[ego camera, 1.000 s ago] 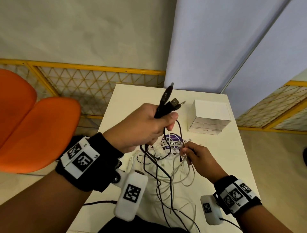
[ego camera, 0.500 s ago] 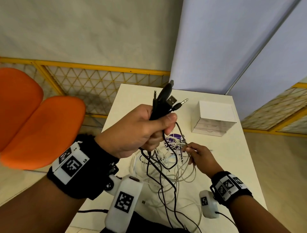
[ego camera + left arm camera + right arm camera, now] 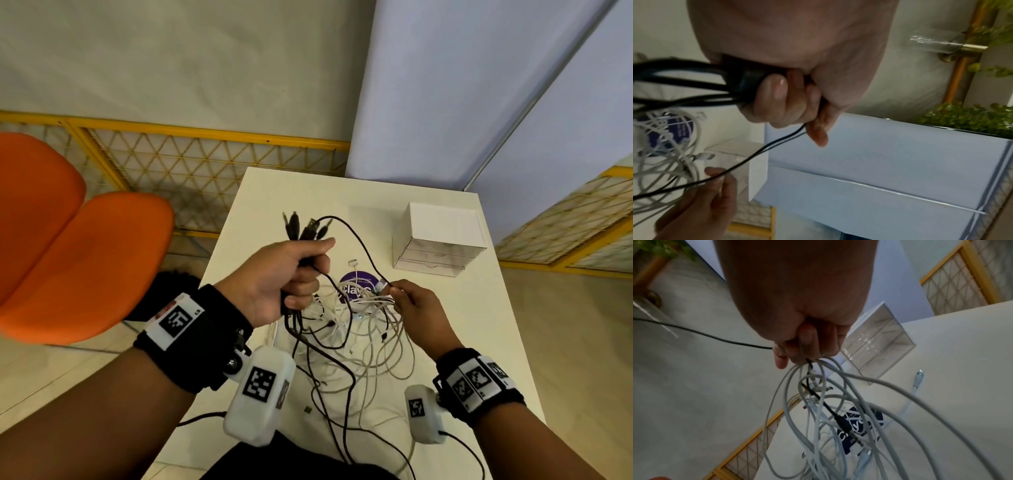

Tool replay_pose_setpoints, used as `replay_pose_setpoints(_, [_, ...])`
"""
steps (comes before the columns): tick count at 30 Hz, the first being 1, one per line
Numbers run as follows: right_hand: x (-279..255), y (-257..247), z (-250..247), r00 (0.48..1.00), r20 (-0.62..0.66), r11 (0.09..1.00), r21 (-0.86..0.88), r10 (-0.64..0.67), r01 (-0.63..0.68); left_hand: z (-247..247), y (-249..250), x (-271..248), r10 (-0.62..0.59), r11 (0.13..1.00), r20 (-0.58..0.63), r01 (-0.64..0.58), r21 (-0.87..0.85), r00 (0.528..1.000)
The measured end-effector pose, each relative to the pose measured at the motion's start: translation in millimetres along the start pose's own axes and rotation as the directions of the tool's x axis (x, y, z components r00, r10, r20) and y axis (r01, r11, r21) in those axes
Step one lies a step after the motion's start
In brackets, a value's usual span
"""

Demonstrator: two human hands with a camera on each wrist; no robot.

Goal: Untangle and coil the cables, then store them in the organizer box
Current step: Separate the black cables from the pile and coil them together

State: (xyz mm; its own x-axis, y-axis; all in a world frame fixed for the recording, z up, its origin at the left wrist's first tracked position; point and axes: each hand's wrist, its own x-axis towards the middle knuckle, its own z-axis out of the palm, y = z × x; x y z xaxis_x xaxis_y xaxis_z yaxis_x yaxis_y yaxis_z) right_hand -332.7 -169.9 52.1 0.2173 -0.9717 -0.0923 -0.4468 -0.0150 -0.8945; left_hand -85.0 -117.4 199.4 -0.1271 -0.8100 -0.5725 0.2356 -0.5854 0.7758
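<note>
Above white table (image 3: 479, 325) | left hand (image 3: 281, 274) fingers curled round black cables (image 3: 301, 233), plugs up | right hand (image 3: 416, 308) pinching white cables (image 3: 376, 329) | organizer box (image 3: 442, 243) apart, far right

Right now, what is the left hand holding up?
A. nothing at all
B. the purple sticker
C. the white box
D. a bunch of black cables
D: the left hand has its fingers curled round a bunch of black cables, their plugs sticking up above the fist, while the white box stands untouched on the table.
</note>
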Motion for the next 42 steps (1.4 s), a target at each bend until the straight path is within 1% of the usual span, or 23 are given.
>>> replay_pose_setpoints(4, [-3.5,-10.8,0.1,0.995,0.013,0.993,-0.072,-0.095,0.096,14.0,-12.1,16.9,-0.048,0.997,0.061,0.045,0.059,0.997])
replay_pose_setpoints(7, [-6.1,-22.8,2.6,0.991,0.011,0.987,-0.092,-0.131,0.131,26.2,-23.3,33.4,-0.088,0.994,0.044,0.084,0.072,0.995])
replay_pose_setpoints(9, [-7.4,-34.2,4.2,0.989,0.003,0.984,-0.096,-0.148,0.148,34.4,-29.4,41.8,-0.082,0.993,0.018,0.080,0.083,0.996])
replay_pose_setpoints(12, [-9.0,-50.4,4.4,0.982,0.008,0.974,-0.127,-0.190,0.189,45.8,-35.8,50.2,-0.012,0.988,-0.002,0.012,0.154,1.000])
replay_pose_setpoints(15, [-12.8,-63.0,4.8,0.972,0.020,0.961,-0.143,-0.236,0.236,51.6,-36.4,56.5,0.093,0.983,-0.102,-0.075,0.165,0.990])
replay_pose_setpoints(17, [-14.2,-66.3,4.5,0.975,0.025,0.966,-0.133,-0.220,0.221,52.2,-33.7,58.3,0.149,0.973,-0.159,-0.116,0.198,0.976])
replay_pose_setpoints(18, [-14.2,-65.2,3.9,0.979,0.035,0.973,-0.109,-0.202,0.204,51.8,-32.9,58.8,0.171,0.966,-0.165,-0.132,0.224,0.971])
replay_pose_setpoints(21, [-15.0,-61.1,-0.1,0.981,0.100,0.986,0.011,-0.165,0.165,49.2,-33.2,53.8,0.249,0.941,-0.117,-0.211,0.264,0.961])
replay_pose_setpoints(23, [-16.3,-59.9,-2.4,0.977,0.131,0.983,0.095,-0.168,0.157,47.8,-34.8,47.0,0.296,0.922,-0.068,-0.266,0.280,0.953])
replay_pose_setpoints(25, [-15.9,-56.9,-2.7,0.977,0.146,0.982,0.132,-0.155,0.136,46.9,-35.3,39.0,0.321,0.916,-0.030,-0.303,0.263,0.947])
replay_pose_setpoints(27, [-13.6,-49.7,-1.1,0.982,0.139,0.987,0.121,-0.127,0.110,44.8,-34.0,32.8,0.339,0.914,-0.008,-0.327,0.238,0.941])
replay_pose_setpoints(29, [-11.4,-39.7,1.1,0.989,0.102,0.990,0.097,-0.109,0.099,40.8,-30.5,28.7,0.351,0.913,-0.007,-0.341,0.224,0.936])
replay_pose_setpoints(32, [-11.1,-31.7,3.4,0.992,0.055,0.987,0.116,-0.116,0.109,33.0,-25.2,24.0,0.344,0.920,-0.023,-0.333,0.206,0.939])
replay_pose_setpoints(34, [-10.3,-31.7,4.6,0.989,0.073,0.989,0.076,-0.132,0.127,28.5,-23.8,21.0,0.341,0.924,-0.031,-0.330,0.191,0.939])
replay_pose_setpoints(36, [-9.3,-32.2,6.2,0.981,0.125,0.988,-0.025,-0.150,0.155,26.1,-24.1,19.7,0.336,0.928,-0.035,-0.324,0.184,0.941])
replay_pose_setpoints(38, [-7.6,-32.9,8.4,0.966,0.168,0.966,-0.140,-0.195,0.219,25.3,-24.8,18.2,0.334,0.929,-0.035,-0.323,0.180,0.942])
replay_pose_setpoints(40, [-5.8,-33.4,9.6,0.951,0.168,0.926,-0.233,-0.261,0.296,26.1,-25.0,15.9,0.335,0.929,-0.037,-0.324,0.180,0.941])
replay_pose_setpoints(42, [-4.3,-34.7,9.5,0.947,0.147,0.911,-0.266,-0.286,0.316,27.9,-26.3,13.2,0.338,0.927,-0.026,-0.328,0.185,0.941])
